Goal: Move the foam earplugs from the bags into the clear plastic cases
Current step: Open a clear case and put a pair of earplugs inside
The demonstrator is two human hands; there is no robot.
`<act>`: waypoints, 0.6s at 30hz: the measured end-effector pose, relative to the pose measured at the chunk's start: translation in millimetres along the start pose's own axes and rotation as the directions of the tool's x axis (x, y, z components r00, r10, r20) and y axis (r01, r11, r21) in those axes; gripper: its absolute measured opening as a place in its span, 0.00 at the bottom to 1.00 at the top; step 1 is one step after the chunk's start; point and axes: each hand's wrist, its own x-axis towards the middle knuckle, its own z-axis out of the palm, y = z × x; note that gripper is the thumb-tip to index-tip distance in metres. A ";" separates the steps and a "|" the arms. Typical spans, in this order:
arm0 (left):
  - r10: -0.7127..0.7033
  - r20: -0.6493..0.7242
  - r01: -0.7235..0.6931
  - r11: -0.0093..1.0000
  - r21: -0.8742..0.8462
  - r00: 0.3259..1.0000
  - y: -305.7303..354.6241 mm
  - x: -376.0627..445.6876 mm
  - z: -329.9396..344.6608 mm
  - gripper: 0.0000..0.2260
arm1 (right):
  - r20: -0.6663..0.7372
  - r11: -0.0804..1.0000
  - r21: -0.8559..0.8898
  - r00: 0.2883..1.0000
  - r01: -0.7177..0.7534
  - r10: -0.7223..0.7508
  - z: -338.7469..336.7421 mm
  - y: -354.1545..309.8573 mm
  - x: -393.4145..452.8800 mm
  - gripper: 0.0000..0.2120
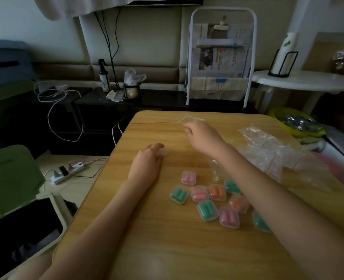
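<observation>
1. Filled cases (207, 199) lie clustered at lower centre-right of the frame on the desk (147, 239), holding pink, green and orange earplugs; the right forearm crosses over some of them.
2. One clear case (164, 152) lies at mid-frame under the fingertips of the left hand (147, 162), which rests palm down on the desk with fingers loosely curled; I cannot tell whether it grips the case.
3. The right hand (201, 134) reaches toward the upper centre of the desk, fingers pinching a small clear bag (189, 119) near the far edge.
4. More clear bags (268, 150) lie in a heap at the right of the desk, just beside the right forearm.
5. A white power strip (68, 171) lies on the floor at left of the desk.
</observation>
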 end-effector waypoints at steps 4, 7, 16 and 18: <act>0.055 0.001 -0.055 0.998 -0.035 0.998 -0.9 -3.2 -0.6 0.13 | 0.123 0.987 -0.137 0.987 -0.081 0.098 15.3 12.1 49.5 0.33; 0.066 -0.002 -0.066 0.994 -0.085 0.998 -2.7 -1.0 -0.8 0.12 | 0.254 0.966 -0.218 0.948 -0.139 0.193 28.7 24.8 73.6 0.36; 0.100 0.118 -0.068 0.967 -0.245 0.988 -9.7 1.1 -3.3 0.13 | 0.116 0.969 -0.209 0.980 -0.134 0.160 43.6 21.7 77.9 0.09; 0.104 0.148 -0.064 0.965 -0.253 0.984 -8.9 -0.6 -5.9 0.13 | 0.123 0.987 -0.117 0.985 -0.109 0.123 41.1 18.8 67.7 0.07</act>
